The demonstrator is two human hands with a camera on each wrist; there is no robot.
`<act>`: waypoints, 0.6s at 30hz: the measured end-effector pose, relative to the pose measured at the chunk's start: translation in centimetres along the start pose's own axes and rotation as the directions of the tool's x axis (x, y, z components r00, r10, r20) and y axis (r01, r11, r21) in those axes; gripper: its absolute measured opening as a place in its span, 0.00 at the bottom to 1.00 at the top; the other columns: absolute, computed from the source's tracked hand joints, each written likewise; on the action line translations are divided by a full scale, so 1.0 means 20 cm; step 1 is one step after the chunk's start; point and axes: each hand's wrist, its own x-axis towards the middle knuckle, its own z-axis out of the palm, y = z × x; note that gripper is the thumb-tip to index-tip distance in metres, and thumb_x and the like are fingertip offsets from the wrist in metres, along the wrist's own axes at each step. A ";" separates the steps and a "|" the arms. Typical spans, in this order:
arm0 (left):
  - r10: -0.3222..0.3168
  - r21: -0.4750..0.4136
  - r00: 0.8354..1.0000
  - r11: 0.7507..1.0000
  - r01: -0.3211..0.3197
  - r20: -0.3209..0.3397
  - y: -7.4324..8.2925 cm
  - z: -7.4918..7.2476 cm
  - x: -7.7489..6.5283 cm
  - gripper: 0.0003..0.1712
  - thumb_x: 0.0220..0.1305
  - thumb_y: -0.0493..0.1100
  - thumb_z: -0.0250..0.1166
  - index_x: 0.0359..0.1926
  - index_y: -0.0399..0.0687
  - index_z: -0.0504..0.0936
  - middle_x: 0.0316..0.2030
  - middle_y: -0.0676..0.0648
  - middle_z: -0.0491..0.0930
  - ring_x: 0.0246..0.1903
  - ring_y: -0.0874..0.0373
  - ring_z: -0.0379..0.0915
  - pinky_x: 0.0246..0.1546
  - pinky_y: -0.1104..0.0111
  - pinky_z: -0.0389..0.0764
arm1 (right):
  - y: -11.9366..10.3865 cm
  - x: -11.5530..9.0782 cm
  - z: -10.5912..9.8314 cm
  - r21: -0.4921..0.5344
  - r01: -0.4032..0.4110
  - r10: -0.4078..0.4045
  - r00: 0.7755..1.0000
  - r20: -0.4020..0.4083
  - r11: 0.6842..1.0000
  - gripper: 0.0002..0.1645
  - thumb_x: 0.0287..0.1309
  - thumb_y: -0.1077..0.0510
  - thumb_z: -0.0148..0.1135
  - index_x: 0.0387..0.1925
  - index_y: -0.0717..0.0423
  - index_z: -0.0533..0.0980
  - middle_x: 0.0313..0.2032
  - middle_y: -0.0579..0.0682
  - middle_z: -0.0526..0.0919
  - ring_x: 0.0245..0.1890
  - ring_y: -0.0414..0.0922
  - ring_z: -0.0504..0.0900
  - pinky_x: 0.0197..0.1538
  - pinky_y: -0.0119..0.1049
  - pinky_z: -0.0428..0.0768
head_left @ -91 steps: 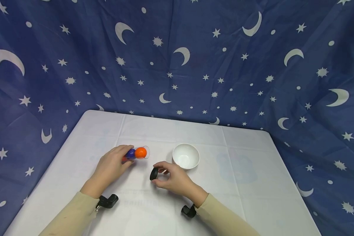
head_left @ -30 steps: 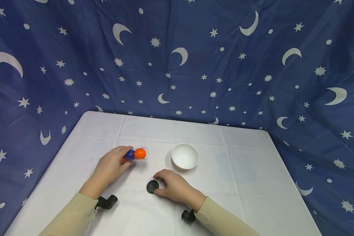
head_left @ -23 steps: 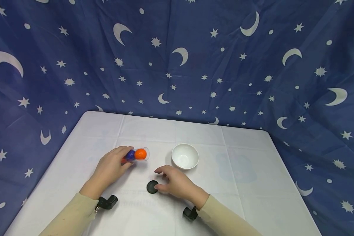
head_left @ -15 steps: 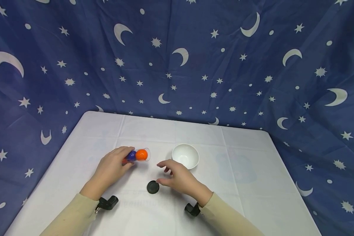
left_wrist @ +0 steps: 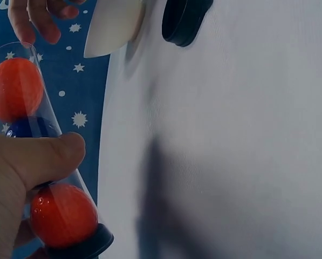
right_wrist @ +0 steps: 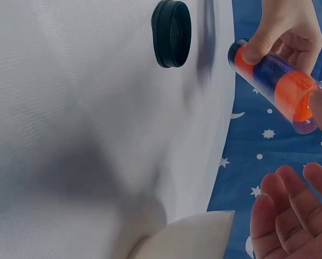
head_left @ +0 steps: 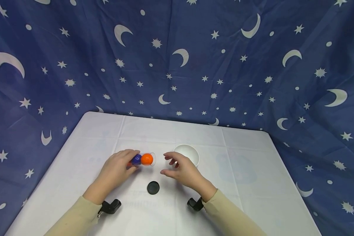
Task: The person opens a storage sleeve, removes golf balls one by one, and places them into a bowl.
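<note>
Over the surface [head_left: 239, 196] at ten o'clock, left grip [head_left: 116, 167] wraps the uncapped clear tube [head_left: 154, 159], aimed toward three; right grip [head_left: 185, 169] spread, holding nothing. Lid [head_left: 153, 187] lies at the tube's five o'clock, so if the tube dips, the orange ball [head_left: 147, 159] could roll out and miss the bowl [head_left: 189, 151] at its three.

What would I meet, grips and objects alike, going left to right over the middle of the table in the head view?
Left grip → blue ball → black cap → white bowl. The orange ball and right grip overlap these sideways, so I left them out.
</note>
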 end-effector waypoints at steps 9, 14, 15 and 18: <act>0.055 0.017 0.998 0.998 -0.055 0.007 0.05 0.01 0.00 0.32 0.44 0.51 0.70 0.53 0.52 0.74 0.46 0.51 0.74 0.47 0.52 0.70 0.48 0.56 0.68 | 0.01 0.00 0.00 0.031 0.014 -0.013 1.000 -0.012 0.999 0.34 0.42 0.41 0.66 0.53 0.43 0.68 0.42 0.36 0.75 0.37 0.39 0.75 0.39 0.36 0.76; 0.074 0.014 0.997 0.997 -0.074 0.005 0.07 0.01 0.01 0.32 0.44 0.51 0.71 0.53 0.52 0.74 0.45 0.52 0.74 0.46 0.53 0.69 0.48 0.57 0.68 | 0.01 0.00 0.00 0.036 0.024 -0.023 1.000 -0.021 0.999 0.32 0.43 0.42 0.66 0.52 0.45 0.69 0.40 0.37 0.77 0.36 0.39 0.75 0.39 0.36 0.76; 0.077 0.014 0.997 0.997 -0.077 0.004 0.07 0.01 0.01 0.32 0.44 0.51 0.71 0.53 0.52 0.74 0.45 0.52 0.74 0.46 0.54 0.69 0.48 0.57 0.68 | 0.01 0.00 0.00 0.035 0.023 -0.022 1.000 -0.018 0.999 0.32 0.44 0.43 0.66 0.52 0.46 0.69 0.40 0.38 0.77 0.36 0.40 0.76 0.39 0.36 0.76; 0.086 0.011 0.996 0.996 -0.086 -0.003 0.08 0.01 0.01 0.32 0.43 0.50 0.71 0.53 0.52 0.75 0.44 0.52 0.74 0.46 0.54 0.69 0.49 0.58 0.67 | 0.01 0.00 0.00 0.039 0.013 -0.013 1.000 -0.010 0.999 0.32 0.45 0.43 0.65 0.52 0.49 0.70 0.40 0.41 0.78 0.36 0.40 0.76 0.39 0.36 0.76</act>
